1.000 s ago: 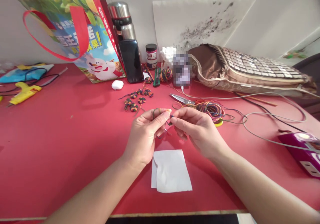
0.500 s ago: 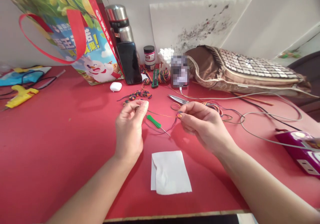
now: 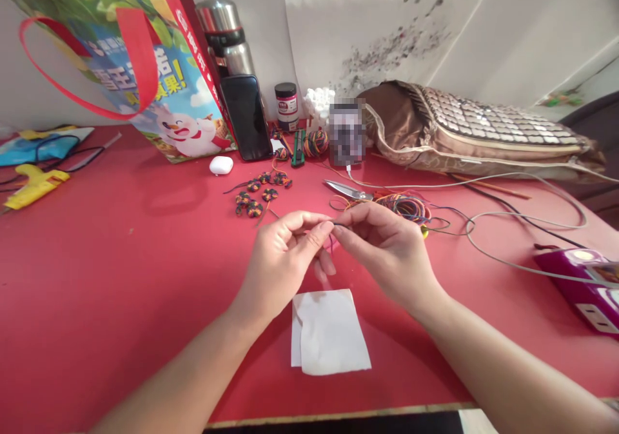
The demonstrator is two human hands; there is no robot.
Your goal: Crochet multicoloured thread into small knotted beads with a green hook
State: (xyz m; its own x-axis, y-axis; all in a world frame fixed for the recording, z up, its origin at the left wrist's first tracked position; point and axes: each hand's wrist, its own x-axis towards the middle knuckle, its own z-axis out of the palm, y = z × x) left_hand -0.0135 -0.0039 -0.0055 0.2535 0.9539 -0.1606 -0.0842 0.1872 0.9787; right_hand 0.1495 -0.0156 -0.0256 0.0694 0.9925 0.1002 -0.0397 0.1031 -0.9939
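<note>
My left hand (image 3: 285, 263) and my right hand (image 3: 387, 247) meet over the table, thumbs and forefingers pinched almost tip to tip. Between them shows a short dark strand of cord (image 3: 341, 225), with a purple bit hanging just below. Most of what they hold is hidden by the fingers. A small yellow-green piece (image 3: 424, 232) peeks out behind my right hand; I cannot tell what it belongs to. Beyond my left hand lie several knotted multicoloured cord flowers (image 3: 254, 209). Scissors (image 3: 344, 189) and a loose bundle of coloured cord (image 3: 403, 207) lie behind my right hand.
A folded white paper (image 3: 333, 334) lies near the front edge of the red table (image 3: 145, 292). Behind stand a gift bag (image 3: 193, 134), a phone (image 3: 246, 118), a thermos (image 3: 225, 34) and a sequined bag (image 3: 503, 131). A glue gun (image 3: 36, 186) lies left, a purple power strip (image 3: 575, 279) right.
My hands have come together from apart, the left moving right and nearer. The green-handled tool that lay between them is no longer in sight there. More of the cord flowers is uncovered.
</note>
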